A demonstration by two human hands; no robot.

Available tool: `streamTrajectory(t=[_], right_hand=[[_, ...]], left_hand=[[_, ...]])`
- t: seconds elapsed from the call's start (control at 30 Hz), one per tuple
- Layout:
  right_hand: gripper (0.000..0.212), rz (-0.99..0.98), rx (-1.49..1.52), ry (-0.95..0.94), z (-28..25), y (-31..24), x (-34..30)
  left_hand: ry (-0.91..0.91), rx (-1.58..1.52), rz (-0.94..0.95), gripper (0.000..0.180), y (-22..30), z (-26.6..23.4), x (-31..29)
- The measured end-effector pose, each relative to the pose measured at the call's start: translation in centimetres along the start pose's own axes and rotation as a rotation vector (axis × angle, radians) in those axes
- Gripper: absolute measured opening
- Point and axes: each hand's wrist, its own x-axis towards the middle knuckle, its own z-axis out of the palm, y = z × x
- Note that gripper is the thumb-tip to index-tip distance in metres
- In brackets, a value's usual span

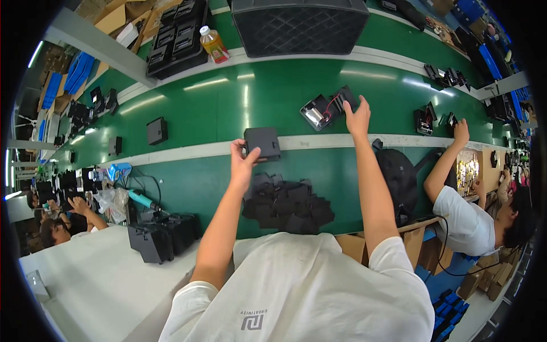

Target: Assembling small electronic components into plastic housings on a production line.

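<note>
My left hand grips a flat, square black plastic case by its left and near edges, over the pale strip along the green bench. Farther right, my right hand holds the right edge of an opened black case, thumb on the near side and fingers on the far side. Red wires run from this part to its other half, which has a shiny silvery inside. Between my forearms lies a loose pile of thin black plastic parts.
A black backpack sits right of my right arm, beside a co-worker handling black parts. Black cases lie along the belt at left. A teal electric screwdriver and black housings are near left. A drink bottle stands beyond.
</note>
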Motion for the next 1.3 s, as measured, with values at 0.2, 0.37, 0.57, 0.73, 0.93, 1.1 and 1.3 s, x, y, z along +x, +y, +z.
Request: streamTrajectory(t=[0.2,0.37,0.57,0.73,0.93,1.1,1.3], right_hand=[[0.031,0.054,-0.129,-0.394,0.5,-8.2,1.0],[0.041,-0.076,-0.381,-0.255,5.3,-13.4,-5.1],[0.046,0.039,-0.111,-0.426,6.8,-15.0,-4.9],[0.041,-0.645,0.325,-0.847,-3.6,-18.7,-8.8],[0.04,-0.796,0.144,-0.914,-14.3,-19.7,-14.5],[0.041,-0.566,-0.099,-0.785,-18.4,-17.2,-18.4],[0.061,-0.092,0.06,-0.831,-19.2,-16.7,-21.0]], left_hand=[[0.306,0.007,0.135,0.038,-0.5,-3.9,9.3],[0.461,0.569,0.115,0.044,-0.4,-5.6,12.5],[0.477,1.112,0.573,0.042,0.6,-6.6,11.3],[-0.142,0.149,-0.311,0.042,6.3,0.1,5.7],[-0.766,0.031,-0.693,0.044,2.2,-0.4,-1.0],[-0.573,-0.152,-0.496,0.056,-0.2,1.8,-7.6],[-0.514,-0.062,-0.222,0.062,-0.7,3.9,-11.5]])
